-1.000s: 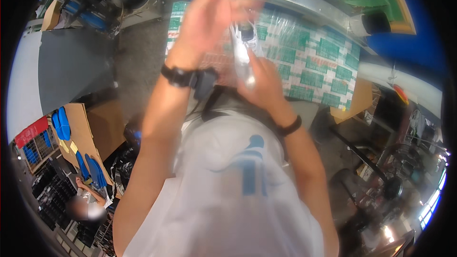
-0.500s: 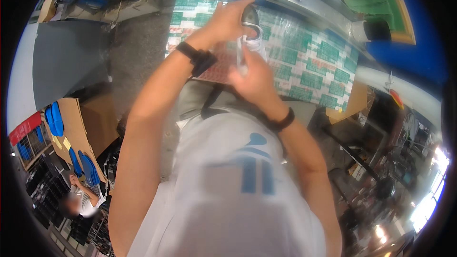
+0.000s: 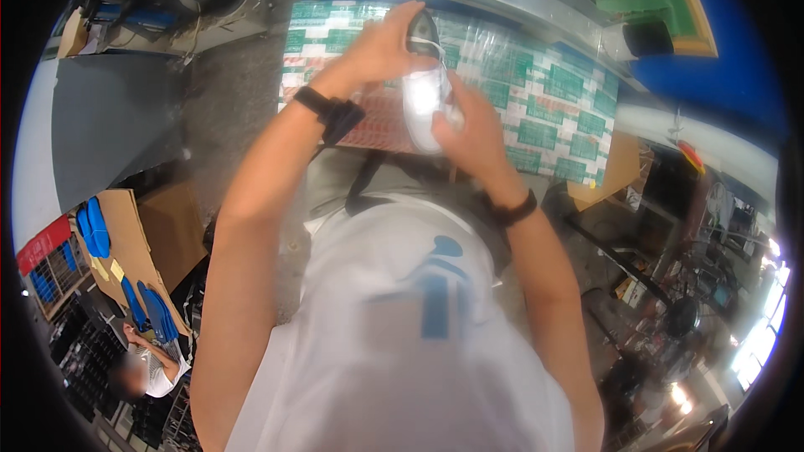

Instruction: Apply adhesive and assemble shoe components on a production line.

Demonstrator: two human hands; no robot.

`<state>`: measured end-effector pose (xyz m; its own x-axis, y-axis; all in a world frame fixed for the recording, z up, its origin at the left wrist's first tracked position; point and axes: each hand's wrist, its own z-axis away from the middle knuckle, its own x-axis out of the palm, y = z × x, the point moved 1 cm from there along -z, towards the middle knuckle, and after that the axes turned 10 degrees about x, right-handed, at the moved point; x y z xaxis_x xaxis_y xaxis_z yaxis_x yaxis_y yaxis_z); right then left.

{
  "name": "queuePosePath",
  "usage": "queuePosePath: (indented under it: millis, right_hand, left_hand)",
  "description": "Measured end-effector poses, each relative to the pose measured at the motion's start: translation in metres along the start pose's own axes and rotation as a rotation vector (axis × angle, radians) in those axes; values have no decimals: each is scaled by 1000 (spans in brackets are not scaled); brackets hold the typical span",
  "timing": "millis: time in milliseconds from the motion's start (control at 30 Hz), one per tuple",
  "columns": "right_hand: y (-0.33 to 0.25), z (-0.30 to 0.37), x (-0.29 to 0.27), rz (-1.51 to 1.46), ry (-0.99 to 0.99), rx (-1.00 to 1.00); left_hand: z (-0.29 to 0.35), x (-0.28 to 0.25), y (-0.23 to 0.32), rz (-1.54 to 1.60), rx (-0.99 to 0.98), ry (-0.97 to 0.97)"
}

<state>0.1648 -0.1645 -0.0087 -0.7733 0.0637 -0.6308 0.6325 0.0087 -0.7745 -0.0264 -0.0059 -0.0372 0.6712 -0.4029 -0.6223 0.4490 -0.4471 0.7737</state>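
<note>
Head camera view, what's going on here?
A person in a white top is handling a white shoe over a surface with a green-and-white pattern. The left hand grips it around its dark opening, and the toe points toward the person's body. The right hand is at the shoe's right side, with blur hiding how firmly it holds. Another person is off at the lower left, near blue flat pieces on cardboard.

Blue flat pieces point(image 3: 98, 228) rest against brown cardboard point(image 3: 131, 236) near a grey panel point(image 3: 117, 125).
</note>
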Motion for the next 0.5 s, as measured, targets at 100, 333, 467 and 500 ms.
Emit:
queuePosePath:
  millis: [100, 333, 467, 500]
  right_hand:
    - [7, -3, -2, 191, 14, -92]
    - [-29, 60, -42, 410, -199, -138]
    - [-26, 63, -35, 377, -164, -103]
    - [-22, 55, -31, 351, -117, -72]
  left_hand:
    - [-1, 12, -4, -88, 154, 92]
    - [4, -4, 5, 56, -19, 42]
    - [0, -1, 7, 88, -20, 42]
    - [-1, -3, 3, 113, 2, 39]
